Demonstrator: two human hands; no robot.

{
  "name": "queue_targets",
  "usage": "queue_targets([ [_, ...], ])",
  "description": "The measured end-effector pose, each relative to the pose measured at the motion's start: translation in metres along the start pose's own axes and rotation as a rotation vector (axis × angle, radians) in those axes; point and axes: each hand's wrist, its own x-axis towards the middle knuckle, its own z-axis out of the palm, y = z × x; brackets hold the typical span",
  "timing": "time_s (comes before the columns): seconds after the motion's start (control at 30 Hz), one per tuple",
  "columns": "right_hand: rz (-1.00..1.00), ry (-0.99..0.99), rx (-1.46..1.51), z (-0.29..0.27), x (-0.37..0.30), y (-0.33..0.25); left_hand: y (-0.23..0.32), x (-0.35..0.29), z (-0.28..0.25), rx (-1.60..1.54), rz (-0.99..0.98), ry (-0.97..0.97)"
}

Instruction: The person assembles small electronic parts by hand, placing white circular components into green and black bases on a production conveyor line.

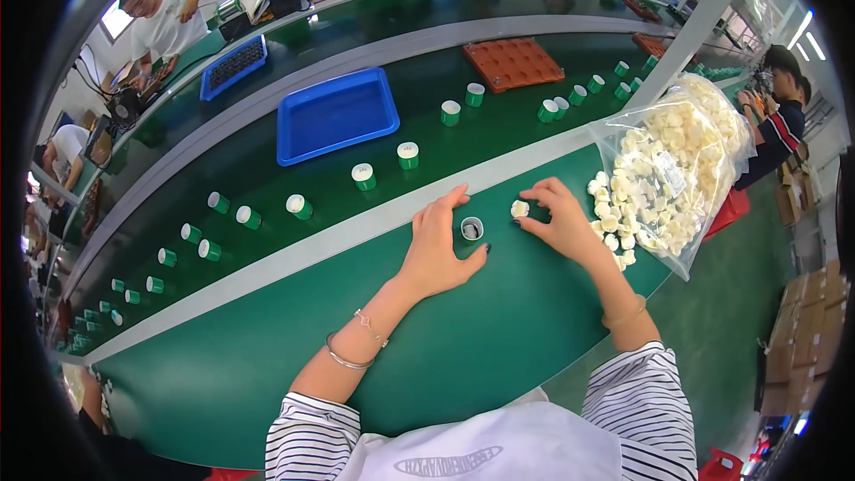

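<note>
A small green cylinder [472,229] stands on the green work surface with its top uncovered, so its grey, partly dark inside shows. My left hand [436,245] curves beside it, thumb and fingers spread on either side; no firm grip on it is visible. Just to the right, my right hand [563,221] pinches a small whitish round cap [519,208] between thumb and forefinger. Loose cream caps [610,209] lie beyond that hand, spilling from a large clear plastic bag [672,178] full of them.
Past a pale rail [294,249], several white-topped green cylinders [363,176] stand along a green conveyor belt. A blue tray [338,116] and an orange-brown moulded tray [514,63] lie there too. Other people [169,18] sit at the far line; another person [775,116] is at right.
</note>
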Motion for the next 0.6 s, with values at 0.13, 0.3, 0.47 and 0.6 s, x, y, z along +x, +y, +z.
queue_targets([
  [0.13, 0.057, 0.010, 0.130, 0.004, 0.001, -0.012, -0.001, -0.004, -0.001, 0.069, -0.027, -0.100],
  [0.3, 0.103, -0.138, 0.103, -0.015, 0.014, -0.037, 0.001, -0.004, -0.003, -0.043, 0.010, -0.114],
  [0.47, -0.020, -0.337, 0.191, -0.020, 0.025, -0.058, 0.003, -0.005, 0.001, -0.180, 0.058, -0.176],
  [0.6, 0.182, -0.318, 0.630, -0.008, 0.019, -0.042, 0.005, -0.003, -0.002, -0.359, -0.020, -0.164],
])
